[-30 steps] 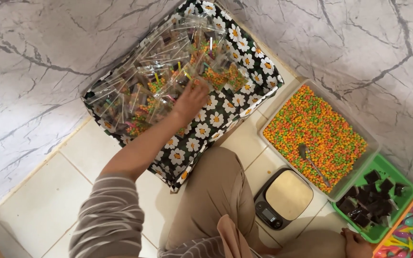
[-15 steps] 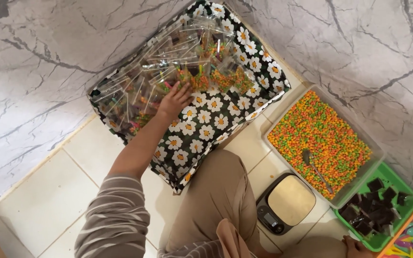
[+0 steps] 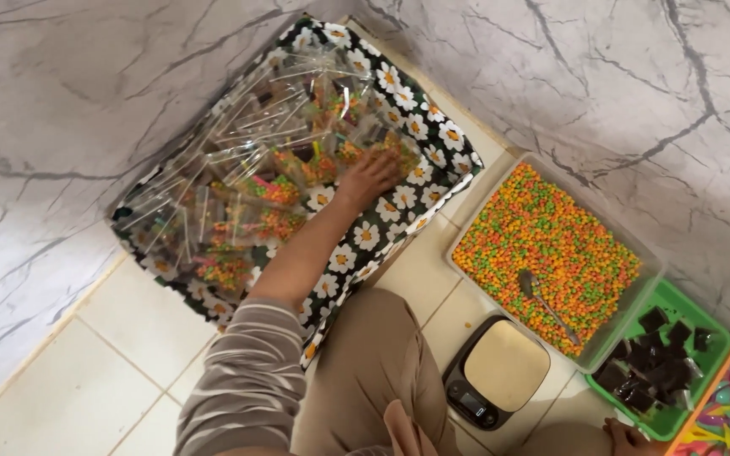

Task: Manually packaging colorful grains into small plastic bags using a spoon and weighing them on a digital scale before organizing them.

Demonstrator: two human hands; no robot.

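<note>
**Left hand on the packets at the far right of the daisy cloth**

My left hand (image 3: 371,176) lies flat, fingers loosely spread, on top of the clear packets (image 3: 264,169) piled on the daisy-print cloth (image 3: 399,93). It rests at the cloth's right edge, towards the far right corner, palm down on a packet of orange and green bits; I cannot tell whether the fingers pinch it or only press it. The pile runs lengthwise from that hand away to the cloth's near left corner, so nearly all of it lies to the left of my hand, beside my forearm.

My right hand (image 3: 631,437) is well apart, low by the near edge of the green tray (image 3: 703,312) of dark pieces, and mostly cut off by the picture's bottom edge; whether it grips anything I cannot tell. Between the hands sit the clear tub (image 3: 500,181) of orange, yellow and green pellets with a spoon (image 3: 547,306) lying in it, and the kitchen scale (image 3: 500,371) near my knee. An orange tray (image 3: 724,388) of coloured bits is cut off at the corner.
</note>
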